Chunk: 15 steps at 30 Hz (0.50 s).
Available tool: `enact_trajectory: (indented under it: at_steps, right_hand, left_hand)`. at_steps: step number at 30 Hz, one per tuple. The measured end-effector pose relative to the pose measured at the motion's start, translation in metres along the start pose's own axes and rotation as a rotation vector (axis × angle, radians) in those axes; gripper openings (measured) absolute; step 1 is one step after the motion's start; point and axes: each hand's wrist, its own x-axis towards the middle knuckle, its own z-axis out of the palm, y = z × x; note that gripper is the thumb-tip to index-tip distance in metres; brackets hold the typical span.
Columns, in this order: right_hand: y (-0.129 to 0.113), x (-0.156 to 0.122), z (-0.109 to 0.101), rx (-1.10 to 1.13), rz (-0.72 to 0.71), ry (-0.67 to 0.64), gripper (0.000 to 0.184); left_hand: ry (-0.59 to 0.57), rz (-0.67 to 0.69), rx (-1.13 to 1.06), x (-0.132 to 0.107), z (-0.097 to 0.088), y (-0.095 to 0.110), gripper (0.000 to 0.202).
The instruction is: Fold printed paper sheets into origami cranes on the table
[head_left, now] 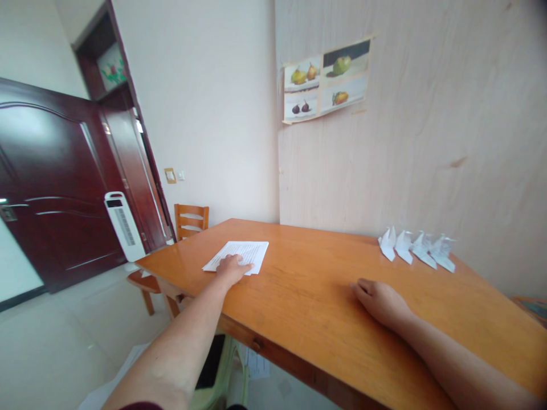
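Note:
My left hand (pixel 232 269) lies on the near part of a stack of white printed paper (pixel 252 250) at the table's left end. Its thumb points right, apart from the fingers, and the fingertips are partly hidden by the hand. The pages carry lines of small print, too fine to read. My right hand (pixel 380 300) rests on the bare wooden tabletop with its fingers curled in, and nothing shows in it. Beyond it, along the wall side, several folded white paper figures (pixel 403 246), shaped like birds, stand in a row.
The orange-brown wooden table (pixel 299 279) meets the wall at its far edge. A wooden chair (pixel 191 221) stands at its left end. Below the near edge are a pale green plastic stool (pixel 239 364) and loose papers (pixel 258 364). A white tower heater (pixel 125 226) stands beside the dark red door (pixel 55 228).

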Motion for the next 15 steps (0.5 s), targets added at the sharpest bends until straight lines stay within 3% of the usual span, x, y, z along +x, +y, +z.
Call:
enact_trajectory:
  at_steps: [15]
  right_hand:
    - [0.005, 0.001, 0.002, 0.013, -0.027, 0.018, 0.040]
  left_hand:
    - [0.012, 0.002, 0.046, 0.011, 0.012, -0.011, 0.062]
